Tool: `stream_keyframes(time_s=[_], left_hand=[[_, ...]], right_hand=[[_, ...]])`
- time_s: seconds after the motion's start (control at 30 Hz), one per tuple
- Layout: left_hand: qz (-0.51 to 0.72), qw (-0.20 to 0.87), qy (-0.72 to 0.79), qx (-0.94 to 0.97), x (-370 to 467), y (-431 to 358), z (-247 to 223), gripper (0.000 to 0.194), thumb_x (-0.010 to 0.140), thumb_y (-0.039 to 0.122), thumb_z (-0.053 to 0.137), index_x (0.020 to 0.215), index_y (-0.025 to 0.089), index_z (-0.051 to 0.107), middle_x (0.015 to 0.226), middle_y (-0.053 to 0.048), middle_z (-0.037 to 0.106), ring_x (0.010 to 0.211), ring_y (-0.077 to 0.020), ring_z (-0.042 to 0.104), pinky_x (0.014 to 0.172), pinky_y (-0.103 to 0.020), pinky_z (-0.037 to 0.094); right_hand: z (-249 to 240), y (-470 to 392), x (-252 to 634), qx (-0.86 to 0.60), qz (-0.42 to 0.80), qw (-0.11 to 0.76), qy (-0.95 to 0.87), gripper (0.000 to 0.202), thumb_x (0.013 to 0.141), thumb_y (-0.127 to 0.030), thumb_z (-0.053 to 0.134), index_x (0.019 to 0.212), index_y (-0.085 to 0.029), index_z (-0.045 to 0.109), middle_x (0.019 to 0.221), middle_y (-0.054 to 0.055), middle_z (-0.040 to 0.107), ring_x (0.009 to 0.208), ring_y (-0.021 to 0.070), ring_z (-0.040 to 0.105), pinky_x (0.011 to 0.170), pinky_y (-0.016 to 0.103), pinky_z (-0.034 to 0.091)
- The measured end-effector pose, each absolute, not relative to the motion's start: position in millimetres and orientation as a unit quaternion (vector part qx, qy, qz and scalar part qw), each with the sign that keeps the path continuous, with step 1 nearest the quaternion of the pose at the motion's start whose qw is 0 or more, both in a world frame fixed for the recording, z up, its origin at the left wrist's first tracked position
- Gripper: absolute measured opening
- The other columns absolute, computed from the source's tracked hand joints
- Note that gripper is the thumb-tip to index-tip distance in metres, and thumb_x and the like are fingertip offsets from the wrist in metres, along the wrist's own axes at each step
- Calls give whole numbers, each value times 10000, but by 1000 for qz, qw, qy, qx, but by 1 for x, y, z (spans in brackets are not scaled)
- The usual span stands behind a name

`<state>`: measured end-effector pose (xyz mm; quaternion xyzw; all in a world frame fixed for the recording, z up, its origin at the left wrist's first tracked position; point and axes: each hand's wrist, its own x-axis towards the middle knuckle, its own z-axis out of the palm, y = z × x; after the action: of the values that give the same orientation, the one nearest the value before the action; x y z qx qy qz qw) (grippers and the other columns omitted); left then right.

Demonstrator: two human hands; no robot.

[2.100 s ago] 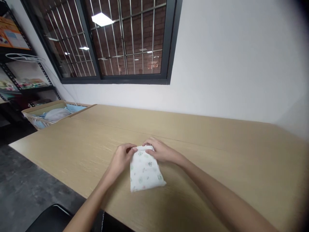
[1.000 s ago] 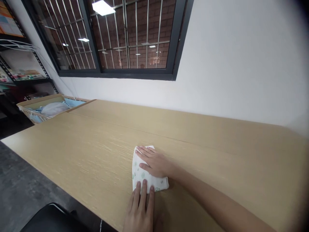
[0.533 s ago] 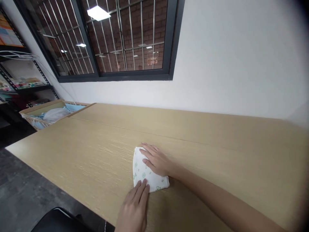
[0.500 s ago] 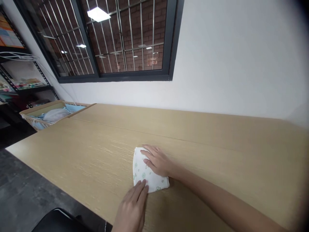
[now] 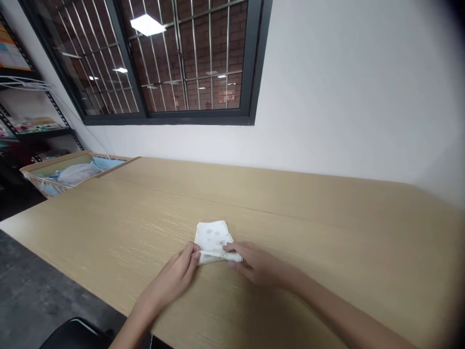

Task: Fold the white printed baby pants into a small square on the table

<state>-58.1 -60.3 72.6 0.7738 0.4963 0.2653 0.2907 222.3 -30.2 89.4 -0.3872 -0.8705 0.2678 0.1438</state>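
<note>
Working at a broad, pale wood-grain tabletop [image 5: 308, 232], w/ a blue-lined wooden box [image 5: 60, 163] at the far L end. Lying on the tabletop, well apart from the box: a white, green-printed, folded fabric cloth [image 5: 213, 232], flat on its far side. Pinched narrowly along the near side by 2 bare hands, w/ L hand [image 5: 181, 269] at 1 end, R hand [image 5: 252, 261] at the other. Held btwn them: a thin turned-up strip [image 5: 215, 254]. Prob. mid-fold. Next: prob. needs even finger pressure at both ends, keeping the strip straight.
</note>
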Motion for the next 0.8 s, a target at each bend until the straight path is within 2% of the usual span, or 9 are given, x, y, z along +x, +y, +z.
stream_keyframes(time_s=[0.1, 0.17, 0.3, 0.4, 0.6, 0.7, 0.8], left_hand=[[299, 356, 452, 762, -61, -43, 75, 265, 1005, 465, 483, 1110, 226, 529, 1046, -60, 672, 966, -203, 638, 872, -353, 516], [324, 353, 459, 748, -60, -30, 69, 293, 965, 431, 553, 1159, 216, 513, 1119, -79, 665, 1011, -214, 634, 879, -352, 517], [334, 228, 522, 751, -53, -5, 59, 256, 967, 321, 493, 1200, 215, 472, 1123, -59, 658, 966, -183, 639, 844, -320, 518], [313, 143, 549, 762, -44, 11, 57, 220, 973, 267, 452, 1183, 214, 490, 1079, -62, 669, 958, -195, 645, 829, -322, 516], [269, 39, 577, 770, -26, 26, 53, 244, 907, 123, 441, 1102, 153, 585, 1017, -148, 676, 1021, -311, 638, 905, -480, 491], [273, -9, 580, 768, -17, 22, 49, 304, 939, 146, 404, 1192, 114, 568, 1251, -217, 608, 1212, -347, 567, 1009, -545, 447], [268, -33, 550, 790, -7, 15, 41, 436, 990, 268, 400, 1372, 68, 468, 1493, -241, 460, 1430, -358, 395, 1139, -553, 368]], right_hand=[[93, -21, 214, -427, 286, 202, -834, 278, 1025, -440, 437, 1131, -252, 611, 1034, 54, 720, 899, 243, 662, 781, 381, 508], [94, -13, 208, -446, 288, 237, -813, 274, 1023, -460, 441, 1065, -241, 601, 968, 39, 715, 833, 228, 651, 731, 360, 490], [90, 8, 197, -492, 276, 277, -778, 298, 1031, -463, 418, 1009, -216, 583, 909, 45, 694, 807, 216, 641, 669, 321, 452], [81, 28, 188, -541, 235, 281, -757, 301, 1033, -436, 408, 937, -204, 574, 883, 63, 686, 788, 213, 635, 641, 305, 424], [61, 54, 177, -587, 187, 244, -749, 243, 1018, -368, 465, 975, -181, 614, 968, 105, 711, 865, 229, 662, 721, 323, 468], [61, 48, 175, -588, 102, 274, -754, 268, 1016, -340, 467, 1133, -154, 621, 1167, 166, 677, 1085, 284, 625, 902, 410, 484], [68, 34, 172, -505, -22, 314, -804, 414, 1046, -340, 391, 1370, -134, 547, 1500, 208, 478, 1393, 324, 417, 1122, 514, 356]])
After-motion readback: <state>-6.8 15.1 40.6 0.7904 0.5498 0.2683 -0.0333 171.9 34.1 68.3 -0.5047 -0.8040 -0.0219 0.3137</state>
